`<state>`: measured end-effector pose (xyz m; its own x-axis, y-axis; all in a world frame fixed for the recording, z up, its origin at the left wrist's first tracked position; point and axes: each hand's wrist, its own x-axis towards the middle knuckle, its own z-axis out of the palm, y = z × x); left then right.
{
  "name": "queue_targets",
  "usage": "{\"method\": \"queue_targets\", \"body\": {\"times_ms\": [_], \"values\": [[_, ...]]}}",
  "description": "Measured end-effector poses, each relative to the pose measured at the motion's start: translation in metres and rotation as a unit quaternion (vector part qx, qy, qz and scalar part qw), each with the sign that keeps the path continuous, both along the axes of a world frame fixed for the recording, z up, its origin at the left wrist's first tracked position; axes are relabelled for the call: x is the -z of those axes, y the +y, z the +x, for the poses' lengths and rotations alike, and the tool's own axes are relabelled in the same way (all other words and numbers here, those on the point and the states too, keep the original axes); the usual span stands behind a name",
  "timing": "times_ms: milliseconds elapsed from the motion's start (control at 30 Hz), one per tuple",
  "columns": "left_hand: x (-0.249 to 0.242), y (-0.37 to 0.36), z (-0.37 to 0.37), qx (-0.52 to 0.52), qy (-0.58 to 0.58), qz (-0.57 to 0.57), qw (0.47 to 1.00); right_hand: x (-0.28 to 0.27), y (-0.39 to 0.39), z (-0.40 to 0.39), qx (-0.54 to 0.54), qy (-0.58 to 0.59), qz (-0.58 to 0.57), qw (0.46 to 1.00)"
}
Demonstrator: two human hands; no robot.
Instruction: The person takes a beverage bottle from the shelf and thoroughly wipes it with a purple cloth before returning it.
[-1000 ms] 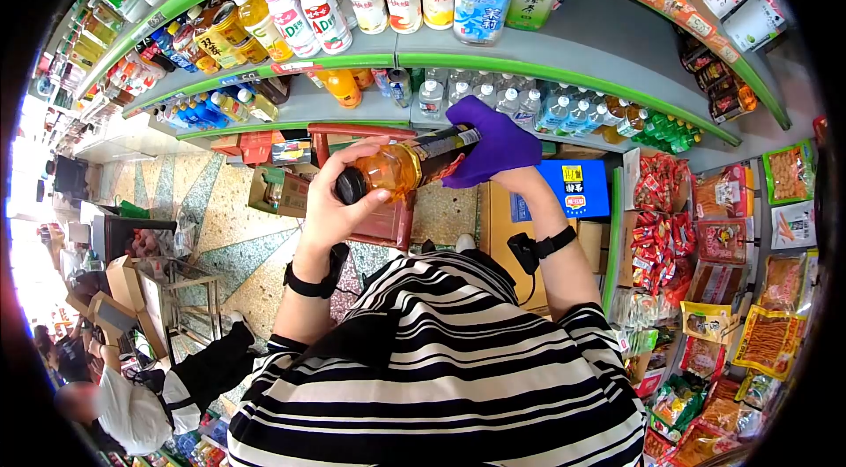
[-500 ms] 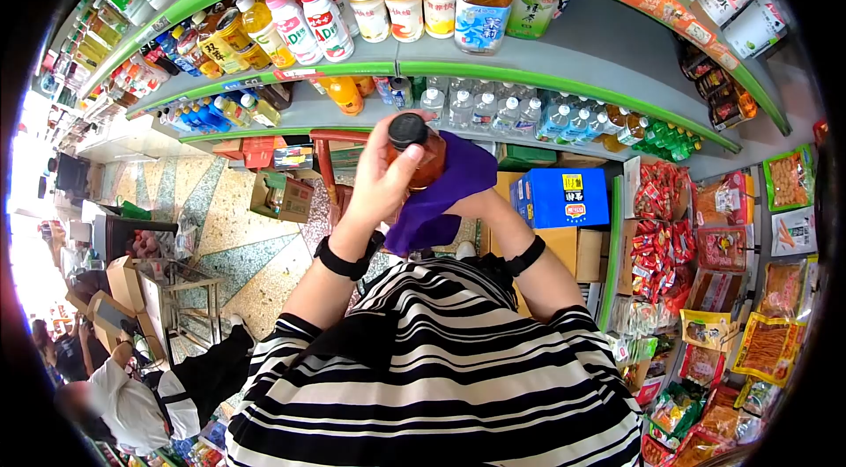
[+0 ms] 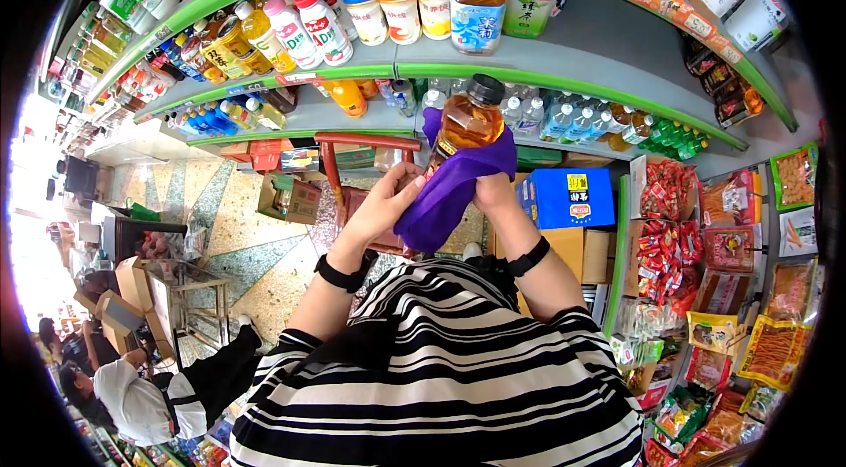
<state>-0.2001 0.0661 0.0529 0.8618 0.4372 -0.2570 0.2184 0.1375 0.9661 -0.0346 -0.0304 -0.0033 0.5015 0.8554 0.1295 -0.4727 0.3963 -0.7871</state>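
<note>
Left hand [image 3: 388,201]: fingers bent against the purple cloth [image 3: 449,194]. Right hand [image 3: 495,192]: grips cloth, fingers mostly hidden. Black-capped amber bottle [image 3: 471,122]: upper centre of frame, cloth-wrapped below.

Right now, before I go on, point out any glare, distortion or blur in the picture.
Head view: strong glare whites out the far left edge; the wide lens bows the long grey shelf with a green edge and leaves black corners. Head view: bright glints sit on the amber plastic bottle with a black cap, while the purple cloth looks fairly sharp.
</note>
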Motion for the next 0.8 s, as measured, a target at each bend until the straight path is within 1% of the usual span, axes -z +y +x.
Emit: {"method": "queue_targets", "body": {"times_ms": [33,133,167,267,333,367,467,533,567,667,700,733,767,800], "values": [[0.018,0.003,0.0,0.035,-0.05,-0.03,0.998,0.002,-0.001,-0.002,-0.009,0.035,-0.017,0.999],[0.031,0.001,-0.002,0.08,-0.047,-0.068,0.993,0.006,-0.003,-0.007,0.007,0.064,-0.045,0.997],[0.036,0.001,-0.002,0.075,-0.031,-0.059,0.995,0.005,-0.002,-0.007,-0.003,0.069,-0.034,0.997],[0.026,-0.003,0.001,0.104,-0.055,-0.024,0.993,-0.004,-0.005,0.0,-0.027,0.08,-0.009,0.996],[0.018,-0.001,0.002,0.119,-0.043,-0.028,0.992,-0.017,-0.012,0.006,-0.041,0.084,-0.007,0.996],[0.014,-0.001,0.002,0.125,-0.038,-0.029,0.991,-0.015,-0.014,0.01,-0.049,0.093,0.013,0.994],[0.002,-0.004,0.005,0.134,-0.014,-0.094,0.986,-0.012,-0.015,0.023,-0.062,0.135,0.059,0.987],[0.0,-0.006,0.005,0.141,-0.006,-0.172,0.975,-0.02,-0.017,0.029,-0.06,0.18,0.069,0.98],[0.0,-0.008,0.005,0.145,-0.002,-0.21,0.967,-0.025,-0.02,0.031,-0.057,0.182,0.072,0.979],[0.009,-0.009,0.004,0.139,0.001,-0.274,0.952,-0.049,-0.028,0.037,-0.046,0.19,0.081,0.977],[0.02,-0.004,0.003,0.167,-0.006,-0.329,0.93,-0.068,-0.034,0.035,-0.046,0.194,0.073,0.977],[0.017,-0.008,0.006,0.134,-0.015,-0.38,0.915,-0.047,-0.034,0.045,-0.04,0.206,0.071,0.975],[0.011,-0.016,0.007,0.1,-0.024,-0.429,0.897,-0.009,-0.033,0.06,-0.034,0.218,0.069,0.973],[0.008,-0.021,0.008,0.065,-0.032,-0.478,0.876,-0.014,-0.036,0.063,-0.02,0.237,0.076,0.968]]}}
